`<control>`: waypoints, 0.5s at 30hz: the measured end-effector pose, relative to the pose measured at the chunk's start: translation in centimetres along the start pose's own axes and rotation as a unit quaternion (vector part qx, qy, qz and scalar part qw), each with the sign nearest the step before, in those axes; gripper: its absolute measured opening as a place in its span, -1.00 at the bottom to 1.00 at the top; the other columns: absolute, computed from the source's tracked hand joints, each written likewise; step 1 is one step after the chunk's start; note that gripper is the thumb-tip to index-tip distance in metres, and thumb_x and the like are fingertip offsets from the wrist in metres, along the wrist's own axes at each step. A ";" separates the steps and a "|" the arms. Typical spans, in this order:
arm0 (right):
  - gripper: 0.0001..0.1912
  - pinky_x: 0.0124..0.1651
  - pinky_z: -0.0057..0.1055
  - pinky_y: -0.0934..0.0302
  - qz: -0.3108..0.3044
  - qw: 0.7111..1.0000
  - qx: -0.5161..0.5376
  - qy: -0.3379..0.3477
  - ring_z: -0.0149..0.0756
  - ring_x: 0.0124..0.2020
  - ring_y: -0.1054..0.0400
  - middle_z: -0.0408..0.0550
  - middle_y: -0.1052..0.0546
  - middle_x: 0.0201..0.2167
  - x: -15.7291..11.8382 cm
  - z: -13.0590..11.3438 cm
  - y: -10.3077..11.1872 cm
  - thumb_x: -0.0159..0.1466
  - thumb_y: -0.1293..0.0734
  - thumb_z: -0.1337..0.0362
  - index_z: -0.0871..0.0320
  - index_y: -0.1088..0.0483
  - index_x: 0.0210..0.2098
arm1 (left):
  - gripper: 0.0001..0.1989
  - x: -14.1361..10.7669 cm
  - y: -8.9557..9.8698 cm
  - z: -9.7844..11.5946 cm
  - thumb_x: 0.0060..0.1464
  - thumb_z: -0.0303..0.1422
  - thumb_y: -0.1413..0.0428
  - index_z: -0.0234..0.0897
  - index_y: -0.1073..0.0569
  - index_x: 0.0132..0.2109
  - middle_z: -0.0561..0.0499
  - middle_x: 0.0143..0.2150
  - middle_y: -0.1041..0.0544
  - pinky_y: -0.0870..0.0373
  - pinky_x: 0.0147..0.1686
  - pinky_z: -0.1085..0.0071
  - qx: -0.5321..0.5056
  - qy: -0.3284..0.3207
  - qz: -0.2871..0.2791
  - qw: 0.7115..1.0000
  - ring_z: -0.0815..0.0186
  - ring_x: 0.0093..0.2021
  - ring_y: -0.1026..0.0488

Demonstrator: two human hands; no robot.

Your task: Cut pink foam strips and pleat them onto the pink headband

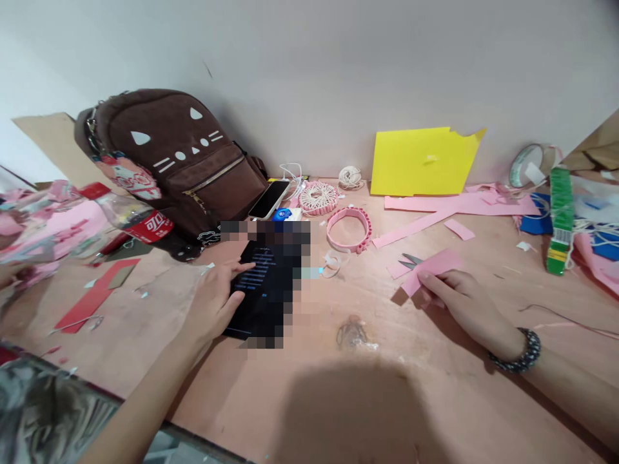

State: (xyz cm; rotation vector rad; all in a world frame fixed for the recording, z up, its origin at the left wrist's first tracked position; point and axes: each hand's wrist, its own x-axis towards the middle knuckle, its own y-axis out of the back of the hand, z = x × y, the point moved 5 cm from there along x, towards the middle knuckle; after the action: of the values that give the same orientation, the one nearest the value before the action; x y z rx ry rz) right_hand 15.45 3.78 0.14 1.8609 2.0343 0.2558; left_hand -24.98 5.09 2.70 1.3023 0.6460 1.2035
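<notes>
My left hand (217, 293) rests at the left edge of a dark-screened device (258, 283) with lines of text. Its index finger is stretched onto the screen, thumb apart, holding nothing; part of the device is blurred into blocks. My right hand (457, 293), with a dark beaded bracelet (520, 353) at the wrist, pinches a piece of pink paper (438, 263). Scissor blades (410, 260) poke out past the paper's left edge; their handles are hidden. Beyond lies a pink ring (349, 248) with small rolls along its right side.
A brown backpack (193, 148) leans on the wall beside a tilted cola bottle (140, 222). At the back are a phone (269, 198), a cord-wrapped pink ring (318, 198), yellow card (423, 161) and pink strips (459, 205). Another person's hand (10, 274) shows far left.
</notes>
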 end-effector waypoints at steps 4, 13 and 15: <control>-0.48 -0.50 -0.42 -0.01 0.001 1.000 0.015 0.006 -0.40 -0.62 -0.09 -0.18 -0.24 -0.70 0.1 0.2 0.0 0.24 -0.19 -0.09 0.12 -0.24 -0.68 | -0.53 0.1 -0.1 0.0 0.17 -0.17 0.18 -0.27 -0.31 0.13 -0.19 0.08 -0.41 -0.17 0.05 0.03 0.004 -0.006 -0.002 1.000 -0.04 0.15 -0.29; -0.48 -0.50 -0.43 0.01 -0.018 0.999 0.031 0.015 -0.42 -0.62 -0.10 -0.18 -0.26 -0.69 0.2 0.5 -0.2 0.25 -0.19 -0.10 0.14 -0.26 -0.66 | -0.51 0.4 0.0 0.3 0.17 -0.13 0.20 -0.28 -0.29 0.13 -0.20 0.10 -0.39 -0.15 0.08 0.04 0.022 -0.001 -0.010 1.000 -0.03 0.17 -0.27; -0.47 -0.50 -0.42 0.00 -0.018 0.999 0.033 0.017 -0.41 -0.61 -0.11 -0.17 -0.28 -0.68 0.2 0.4 -0.2 0.25 -0.18 -0.11 0.14 -0.27 -0.66 | -0.51 0.4 -0.1 0.4 0.17 -0.13 0.20 -0.26 -0.28 0.13 -0.20 0.10 -0.40 -0.12 0.10 0.03 0.030 0.000 -0.018 0.999 -0.02 0.17 -0.27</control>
State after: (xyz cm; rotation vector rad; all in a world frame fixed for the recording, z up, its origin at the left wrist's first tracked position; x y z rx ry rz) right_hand 15.39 3.93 -0.33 1.8679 2.1206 0.2142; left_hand -24.45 5.30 2.81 1.3352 0.7072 1.1617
